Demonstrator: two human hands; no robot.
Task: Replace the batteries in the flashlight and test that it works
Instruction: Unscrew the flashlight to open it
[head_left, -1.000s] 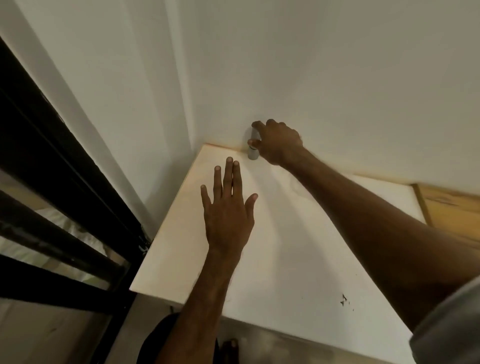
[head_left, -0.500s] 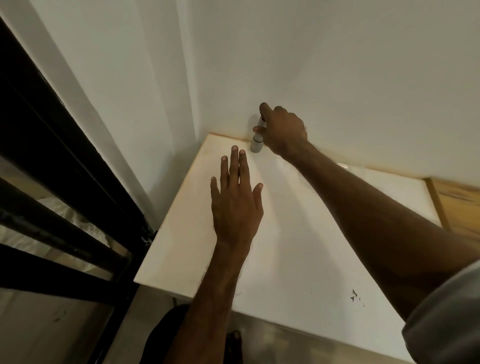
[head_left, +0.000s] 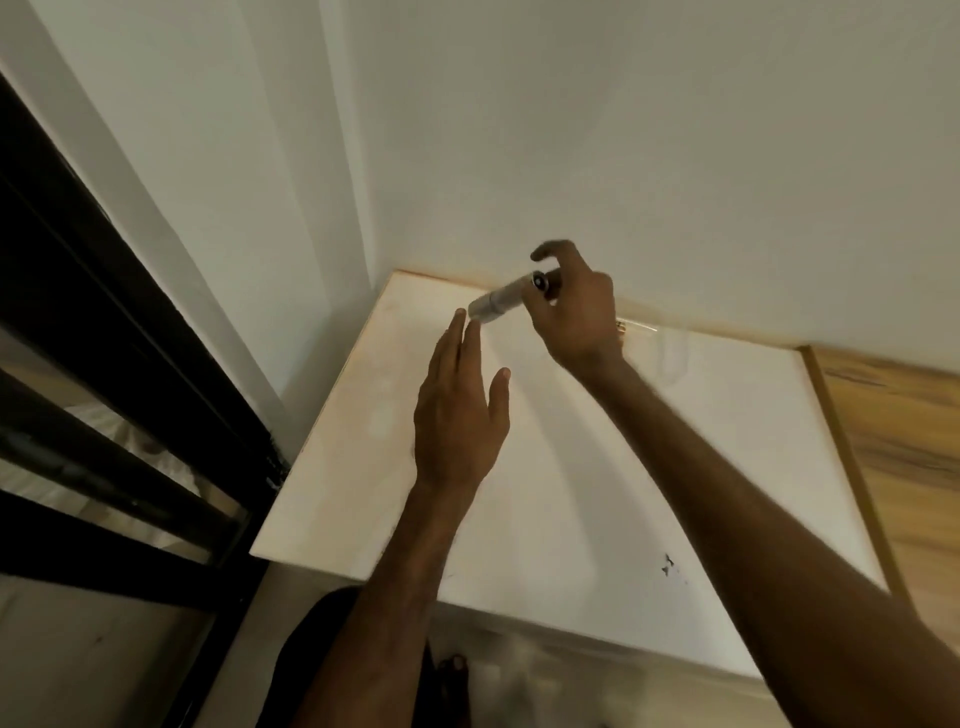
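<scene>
half a second ago the flashlight (head_left: 498, 304) stood upright on the counter (head_left: 623, 493) in the far corner against the wall (head_left: 623, 130), with the right hand (head_left: 576, 317) just closing on it. now it is off the surface and tilted, grey end down and to the left. its dark end sits in the right hand's grip, which is closed round the barrel with the forefinger lifted clear. the left hand (head_left: 457, 415), which lay flat over the counter, has risen and reaches in, fingers straight, its grip open and holding nothing. its fingertips are just beside the flashlight's low end; whether they touch it i cannot tell.

the pickup looks done, so the next step is likely to unscrew one end with both hands to reach the batteries. no spare batteries show anywhere.

around: a black frame (head_left: 104, 338) to the left, a wood-grain panel (head_left: 893, 441) to the right, a small dark mark (head_left: 667, 566) on the near counter, and a pale blurred thing by the far wall, too faint to name. nothing stands between the hands.
</scene>
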